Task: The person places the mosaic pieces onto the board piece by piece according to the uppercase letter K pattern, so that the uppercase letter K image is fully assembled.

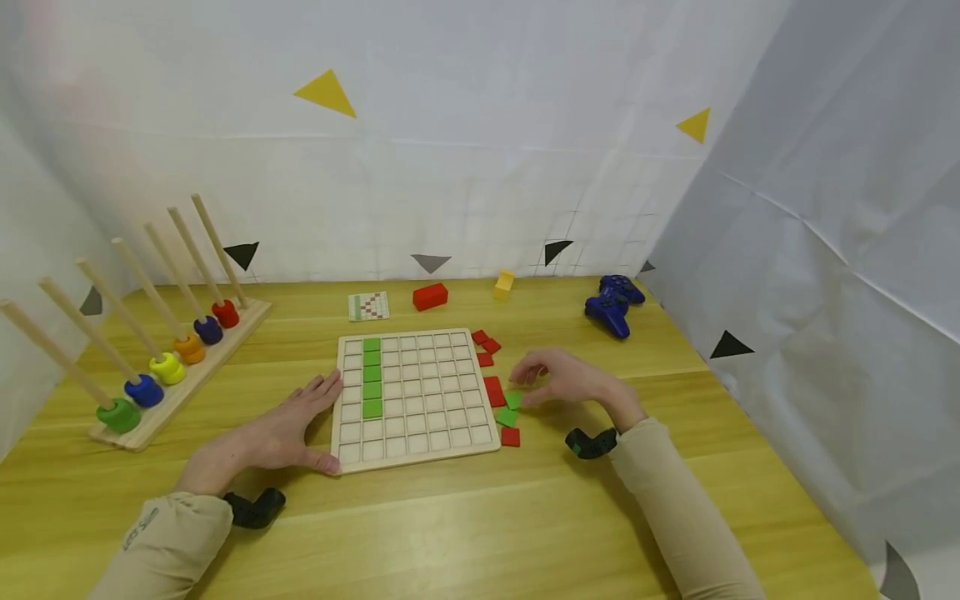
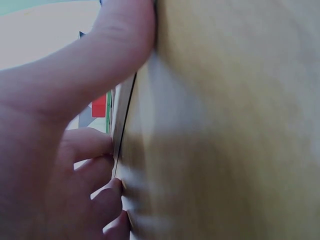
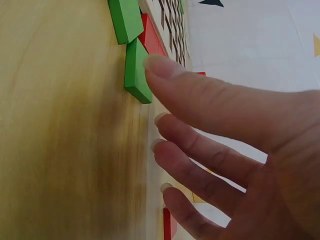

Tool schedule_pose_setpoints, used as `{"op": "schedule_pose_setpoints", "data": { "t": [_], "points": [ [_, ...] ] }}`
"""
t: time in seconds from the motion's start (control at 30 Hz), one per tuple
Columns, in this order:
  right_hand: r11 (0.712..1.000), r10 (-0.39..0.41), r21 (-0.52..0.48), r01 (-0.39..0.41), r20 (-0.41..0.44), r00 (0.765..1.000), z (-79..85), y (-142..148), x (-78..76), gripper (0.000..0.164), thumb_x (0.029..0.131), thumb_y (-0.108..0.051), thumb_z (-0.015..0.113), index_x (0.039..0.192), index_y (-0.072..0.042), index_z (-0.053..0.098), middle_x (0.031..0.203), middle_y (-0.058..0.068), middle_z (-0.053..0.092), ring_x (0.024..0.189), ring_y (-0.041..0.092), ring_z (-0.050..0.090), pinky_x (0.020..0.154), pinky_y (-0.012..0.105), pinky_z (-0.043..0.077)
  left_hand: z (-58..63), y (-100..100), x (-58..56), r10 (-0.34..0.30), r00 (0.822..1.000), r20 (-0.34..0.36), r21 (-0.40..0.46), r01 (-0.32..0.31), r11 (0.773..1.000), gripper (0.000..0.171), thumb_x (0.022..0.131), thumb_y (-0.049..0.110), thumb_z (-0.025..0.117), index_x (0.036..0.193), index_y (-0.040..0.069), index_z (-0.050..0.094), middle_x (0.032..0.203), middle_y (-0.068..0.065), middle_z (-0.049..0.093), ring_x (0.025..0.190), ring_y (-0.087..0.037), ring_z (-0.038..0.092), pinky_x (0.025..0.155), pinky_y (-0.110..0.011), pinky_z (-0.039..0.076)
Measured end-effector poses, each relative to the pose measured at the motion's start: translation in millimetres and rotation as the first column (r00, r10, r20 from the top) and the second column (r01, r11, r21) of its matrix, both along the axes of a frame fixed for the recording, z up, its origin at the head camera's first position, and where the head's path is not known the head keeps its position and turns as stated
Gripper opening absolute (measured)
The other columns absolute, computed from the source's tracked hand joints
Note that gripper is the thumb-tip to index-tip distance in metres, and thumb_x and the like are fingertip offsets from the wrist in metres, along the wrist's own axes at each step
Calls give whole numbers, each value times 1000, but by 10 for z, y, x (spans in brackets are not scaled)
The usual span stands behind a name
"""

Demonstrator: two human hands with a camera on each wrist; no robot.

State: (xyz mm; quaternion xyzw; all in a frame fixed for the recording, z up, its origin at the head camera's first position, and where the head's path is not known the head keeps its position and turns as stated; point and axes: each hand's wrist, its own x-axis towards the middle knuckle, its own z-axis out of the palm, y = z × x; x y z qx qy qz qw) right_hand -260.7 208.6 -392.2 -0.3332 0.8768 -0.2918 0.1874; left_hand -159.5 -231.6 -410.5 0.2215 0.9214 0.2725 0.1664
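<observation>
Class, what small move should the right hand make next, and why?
Probably pinch the nearer loose green tile: the right hand is beside it, apparently holding nothing, and the board's green column has two bare cells below it. The left hand rests at the board's edge.

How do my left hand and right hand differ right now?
Your left hand touches the left edge of the wooden board, while your right hand is off its right side, near loose green tiles. The left hand's fingers are straighter; the right hand's are curved. Both are bare.
</observation>
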Motion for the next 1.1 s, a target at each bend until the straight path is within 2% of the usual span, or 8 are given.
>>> {"op": "schedule_pose_setpoints", "data": {
  "t": [0.4,0.7,1.1],
  "points": [
    [999,30,41,-29,-10,1000,-67,-53,19,34,82,-23,84,113,-14,73,110,2,63,102,22,58,95,42,48,-12,-7,9,1,1000,-2,10,-1,1000,123,73,54,83,157,-6,16,165,-27,5,149,-52,3,118,-68,6],
    [999,10,49,-10,0,1000,-91,-38,6,27,84,-22,82,110,-18,73,108,1,62,102,20,56,95,42,47,-9,-10,12,0,1000,-4,18,0,1000,123,73,53,83,156,-7,16,165,-27,5,149,-52,3,118,-68,6],
    [998,-53,31,52,21,998,-92,-41,1,20,84,-18,82,103,-17,74,106,1,64,99,19,58,91,39,49,1,-9,23,1,1000,-3,29,-1,1000,122,73,52,84,156,-7,16,165,-28,5,149,-52,3,117,-68,5]
  ]
}}
